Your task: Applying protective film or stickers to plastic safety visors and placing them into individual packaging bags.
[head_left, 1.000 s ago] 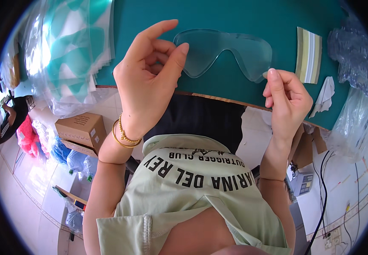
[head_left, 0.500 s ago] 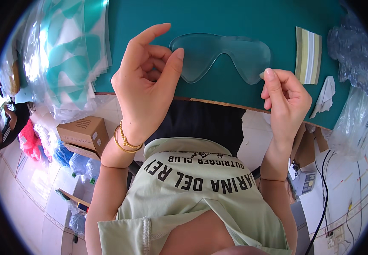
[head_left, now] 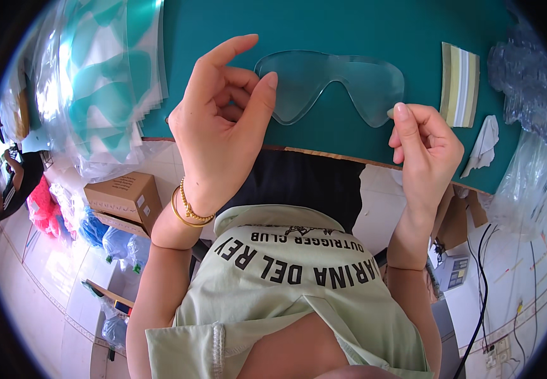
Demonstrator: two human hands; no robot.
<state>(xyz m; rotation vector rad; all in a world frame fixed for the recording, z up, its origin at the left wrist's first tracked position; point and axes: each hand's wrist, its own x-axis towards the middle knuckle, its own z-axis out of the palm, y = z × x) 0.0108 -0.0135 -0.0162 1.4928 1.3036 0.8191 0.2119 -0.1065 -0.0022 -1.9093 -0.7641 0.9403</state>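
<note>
A clear goggle lens (head_left: 314,69), see-through with a notch for the nose, is spread between my two hands above the green tabletop. Its left edge meets the thumb and curled fingers of my left hand (head_left: 226,123), whose index finger stretches out free. At the lower right corner, the thumb and index finger of my right hand (head_left: 426,142) pinch the lens, the other fingers folded in. Gold bracelets (head_left: 185,205) circle my left wrist.
Left on the table lies a stack of clear plastic sheets (head_left: 106,82). At the right are a striped cloth pad (head_left: 460,85), a crumpled white cloth (head_left: 483,145) and clear plastic bags (head_left: 526,76). A cardboard box (head_left: 125,199) and cables (head_left: 485,284) are below the table.
My left hand and the lens have shifted very slightly to the right. Both hands keep the same grip.
</note>
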